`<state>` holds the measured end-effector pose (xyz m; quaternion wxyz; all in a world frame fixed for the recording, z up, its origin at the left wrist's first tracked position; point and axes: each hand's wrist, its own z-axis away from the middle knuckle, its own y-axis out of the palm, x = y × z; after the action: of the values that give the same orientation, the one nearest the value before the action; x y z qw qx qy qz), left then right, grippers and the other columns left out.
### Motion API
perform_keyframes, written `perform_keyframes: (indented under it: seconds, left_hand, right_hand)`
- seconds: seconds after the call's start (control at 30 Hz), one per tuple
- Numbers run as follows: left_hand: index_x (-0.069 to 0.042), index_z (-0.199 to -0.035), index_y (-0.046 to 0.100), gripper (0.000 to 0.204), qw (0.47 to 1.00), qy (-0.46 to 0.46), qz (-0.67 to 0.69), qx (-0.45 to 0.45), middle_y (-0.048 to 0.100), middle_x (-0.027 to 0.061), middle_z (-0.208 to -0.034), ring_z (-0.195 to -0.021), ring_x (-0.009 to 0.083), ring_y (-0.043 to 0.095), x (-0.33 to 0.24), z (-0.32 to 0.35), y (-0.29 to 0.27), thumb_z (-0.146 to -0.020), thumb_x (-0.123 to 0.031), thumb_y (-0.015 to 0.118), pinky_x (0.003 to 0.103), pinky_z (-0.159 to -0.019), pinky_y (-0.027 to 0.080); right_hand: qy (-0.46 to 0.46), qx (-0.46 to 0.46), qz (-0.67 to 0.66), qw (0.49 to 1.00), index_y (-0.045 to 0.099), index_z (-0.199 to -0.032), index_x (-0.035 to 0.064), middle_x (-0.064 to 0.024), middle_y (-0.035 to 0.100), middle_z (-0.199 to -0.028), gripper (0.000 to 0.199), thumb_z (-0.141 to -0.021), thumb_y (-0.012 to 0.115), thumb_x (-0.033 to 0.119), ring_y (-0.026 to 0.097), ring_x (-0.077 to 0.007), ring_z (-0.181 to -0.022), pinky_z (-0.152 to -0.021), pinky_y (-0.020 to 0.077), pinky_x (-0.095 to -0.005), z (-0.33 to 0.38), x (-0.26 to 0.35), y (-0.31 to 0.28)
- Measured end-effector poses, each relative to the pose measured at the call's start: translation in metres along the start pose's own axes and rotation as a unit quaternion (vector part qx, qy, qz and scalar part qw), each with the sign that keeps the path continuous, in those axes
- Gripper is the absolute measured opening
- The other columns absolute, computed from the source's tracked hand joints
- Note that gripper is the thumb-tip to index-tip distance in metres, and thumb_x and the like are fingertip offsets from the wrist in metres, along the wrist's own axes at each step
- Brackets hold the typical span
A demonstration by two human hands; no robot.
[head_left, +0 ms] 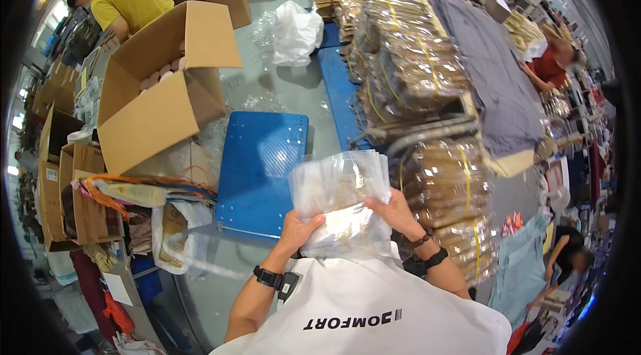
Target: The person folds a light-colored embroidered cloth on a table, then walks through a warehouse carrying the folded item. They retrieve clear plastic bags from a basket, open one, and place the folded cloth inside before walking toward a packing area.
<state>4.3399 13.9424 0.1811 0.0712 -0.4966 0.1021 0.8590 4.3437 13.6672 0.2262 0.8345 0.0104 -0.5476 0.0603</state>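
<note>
- Clear, crinkled plastic: a stack of clear bags holding tan goods sits at lower centre of the frame, above your white shirt.
- Your left hand grips its lower left edge.
- Your right hand clasps its right side.
- Behind it lies a blue platform cart.

The person wears a white shirt with dark lettering across its lower middle. A black watch bands the left wrist at 9 o'clock of it; 2 black bands circle the right wrist at 1 o'clock.
</note>
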Motion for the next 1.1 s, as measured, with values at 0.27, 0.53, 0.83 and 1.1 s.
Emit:
perform_keyframes:
  seconds: [0.27,0.53,0.83,1.1]
  left_hand:
    - [0.000,-0.114,0.065,0.039,0.996,0.027,0.077,0.021,0.068,0.0049,-0.103,-0.092,0.0135,0.062,-0.109,-0.237,-0.051,-0.081,-0.015,0.078,0.030,-0.084,0.051]
    - [0.001,-0.107,0.065,0.032,0.985,0.050,0.151,-0.061,0.067,0.0045,-0.097,-0.082,0.0098,0.062,-0.229,-0.415,-0.116,-0.082,-0.014,0.076,0.026,-0.072,0.051]
    - [-0.001,-0.094,0.069,0.024,0.996,-0.001,0.069,-0.048,0.067,0.0009,-0.083,-0.074,0.0076,0.058,-0.317,-0.609,-0.221,-0.080,-0.018,0.078,0.026,-0.064,0.049]
    - [0.000,-0.119,0.059,0.039,0.965,0.035,0.242,-0.097,0.065,0.0060,-0.103,-0.089,0.0144,0.062,-0.422,-0.709,-0.305,-0.083,-0.006,0.072,0.030,-0.079,0.052]
  right_hand:
    - [-0.042,-0.018,-0.015,0.999,0.065,-0.111,-0.0002,-0.0023,0.068,-0.099,0.028,-0.087,0.071,0.012,0.060,-0.0089,-0.089,-0.079,0.0495,-0.0268,-0.272,0.086,-0.034]
    - [-0.054,0.073,0.117,0.989,0.060,-0.120,0.0006,-0.0063,0.069,-0.104,0.038,-0.091,0.069,0.023,0.060,-0.0111,-0.092,-0.082,0.0496,-0.0301,-0.502,0.212,-0.039]
    - [0.088,0.099,0.019,0.991,0.063,-0.117,0.0040,0.0018,0.067,-0.099,0.028,-0.092,0.068,0.015,0.059,-0.0058,-0.085,-0.072,0.0492,-0.0251,-0.739,0.278,-0.021]
    - [0.088,0.168,0.036,0.981,0.062,-0.119,0.0029,0.0030,0.063,-0.094,0.034,-0.093,0.067,0.025,0.054,-0.0046,-0.080,-0.068,0.0468,-0.0236,-0.906,0.376,0.021]
